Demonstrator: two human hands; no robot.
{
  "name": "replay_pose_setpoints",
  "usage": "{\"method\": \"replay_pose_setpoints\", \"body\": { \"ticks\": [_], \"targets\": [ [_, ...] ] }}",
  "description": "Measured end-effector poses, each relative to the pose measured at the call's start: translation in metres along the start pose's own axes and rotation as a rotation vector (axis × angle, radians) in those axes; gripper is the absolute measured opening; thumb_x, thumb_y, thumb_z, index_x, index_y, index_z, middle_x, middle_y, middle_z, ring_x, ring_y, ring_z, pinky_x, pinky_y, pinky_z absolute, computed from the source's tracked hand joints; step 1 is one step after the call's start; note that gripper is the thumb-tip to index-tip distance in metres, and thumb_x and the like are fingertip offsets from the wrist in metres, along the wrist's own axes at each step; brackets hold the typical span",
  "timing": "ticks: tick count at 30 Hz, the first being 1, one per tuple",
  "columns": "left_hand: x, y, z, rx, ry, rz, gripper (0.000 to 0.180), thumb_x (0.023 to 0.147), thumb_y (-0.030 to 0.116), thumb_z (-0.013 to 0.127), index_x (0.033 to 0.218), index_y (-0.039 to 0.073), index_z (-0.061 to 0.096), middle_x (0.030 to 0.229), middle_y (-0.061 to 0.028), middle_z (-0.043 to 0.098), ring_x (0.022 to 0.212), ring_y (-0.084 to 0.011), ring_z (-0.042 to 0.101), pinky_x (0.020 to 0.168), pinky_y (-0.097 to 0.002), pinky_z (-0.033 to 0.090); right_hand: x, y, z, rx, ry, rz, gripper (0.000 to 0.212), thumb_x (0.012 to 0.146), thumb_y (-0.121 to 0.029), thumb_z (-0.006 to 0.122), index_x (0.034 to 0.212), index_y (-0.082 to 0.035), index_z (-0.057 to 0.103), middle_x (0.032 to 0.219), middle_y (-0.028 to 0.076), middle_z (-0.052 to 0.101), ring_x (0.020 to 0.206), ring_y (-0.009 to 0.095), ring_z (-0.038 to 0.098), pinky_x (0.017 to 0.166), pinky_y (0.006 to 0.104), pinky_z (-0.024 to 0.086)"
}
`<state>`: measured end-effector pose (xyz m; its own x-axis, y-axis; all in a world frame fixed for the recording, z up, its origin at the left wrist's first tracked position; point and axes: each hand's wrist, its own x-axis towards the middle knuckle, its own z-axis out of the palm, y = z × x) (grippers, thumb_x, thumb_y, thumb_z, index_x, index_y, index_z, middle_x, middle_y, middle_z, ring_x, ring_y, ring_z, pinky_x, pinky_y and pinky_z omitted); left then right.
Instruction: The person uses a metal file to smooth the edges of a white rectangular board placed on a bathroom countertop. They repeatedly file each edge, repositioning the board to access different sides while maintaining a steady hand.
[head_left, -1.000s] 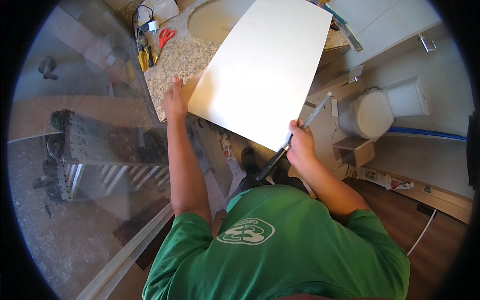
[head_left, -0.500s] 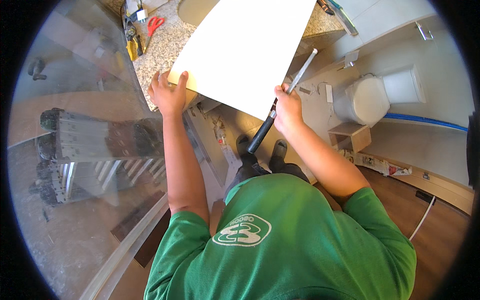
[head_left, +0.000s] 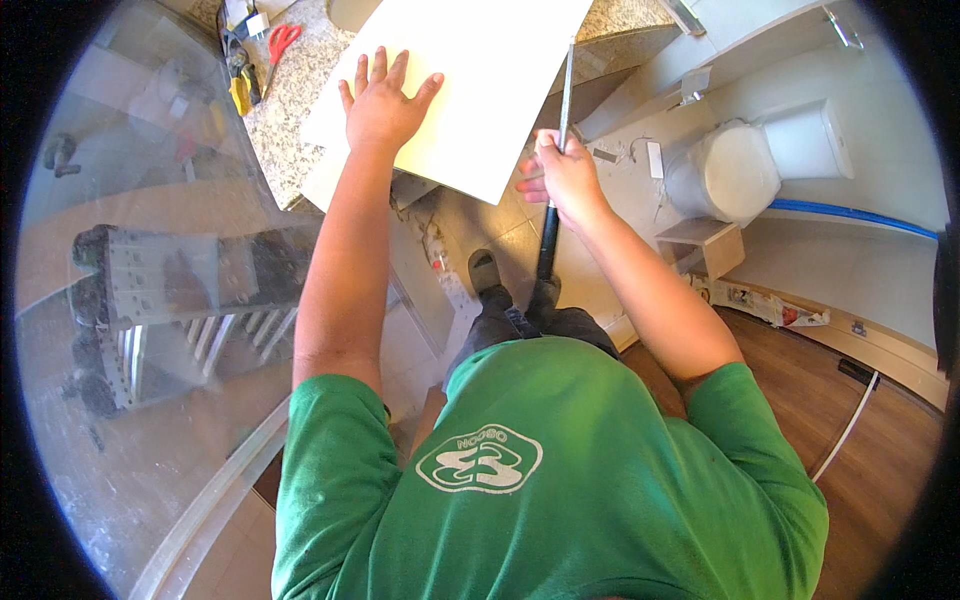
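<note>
The left hand (head_left: 383,115) lies spread on the white panel (head_left: 490,75), grasping nothing; the panel overhangs the granite counter (head_left: 283,130). The right hand (head_left: 572,182) loosely grasps a black-handled metal tool (head_left: 548,243).

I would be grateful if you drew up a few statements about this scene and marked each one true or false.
1. The left hand is spread flat on the white panel. True.
2. The right hand is empty. False: it holds a black-handled tool with a metal shaft.
3. The red scissors lie on the speckled countertop. True.
4. The blue tube runs along the person's left side. False: it is on the right, by the toilet.
5. In this view, the white panel covers part of the speckled countertop. True.
6. The person's shirt is red. False: it is green.
</note>
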<state>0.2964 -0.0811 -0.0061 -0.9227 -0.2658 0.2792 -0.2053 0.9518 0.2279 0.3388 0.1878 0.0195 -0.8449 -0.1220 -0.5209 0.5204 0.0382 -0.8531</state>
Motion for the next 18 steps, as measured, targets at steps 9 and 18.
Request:
{"method": "replay_pose_setpoints", "body": {
  "ticks": [9, 18],
  "targets": [
    [-0.001, 0.0, 0.007, 0.166, -0.05, 0.039, 0.084, 0.095, 0.079, 0.041, 0.16, 0.026, 0.039, 0.169, -0.0078, 0.03, 0.157, -0.0305, 0.024, 0.128, -0.0542, 0.014, -0.077, 0.084, -0.098, -0.684, -0.105, -0.355, 0.032, 0.102, -0.035, 0.066, 0.104, -0.003, 0.062, 0.068, -0.003, 0.049, 0.058, 0.007, 0.046, 0.052, 0.0278, 0.039],
    [0.006, 0.014, -0.016, 0.059, -0.198, -0.049, 0.08, 0.097, 0.067, 0.05, 0.159, 0.017, 0.041, 0.169, -0.0133, 0.029, 0.157, -0.0372, 0.02, 0.128, -0.0532, 0.015, -0.09, 0.113, -0.091, -0.511, -0.165, -0.417, 0.031, 0.105, -0.025, 0.059, 0.125, -0.002, 0.063, 0.081, 0.012, 0.06, 0.069, 0.027, 0.054, 0.07, 0.0388, 0.047]
  ]
}}
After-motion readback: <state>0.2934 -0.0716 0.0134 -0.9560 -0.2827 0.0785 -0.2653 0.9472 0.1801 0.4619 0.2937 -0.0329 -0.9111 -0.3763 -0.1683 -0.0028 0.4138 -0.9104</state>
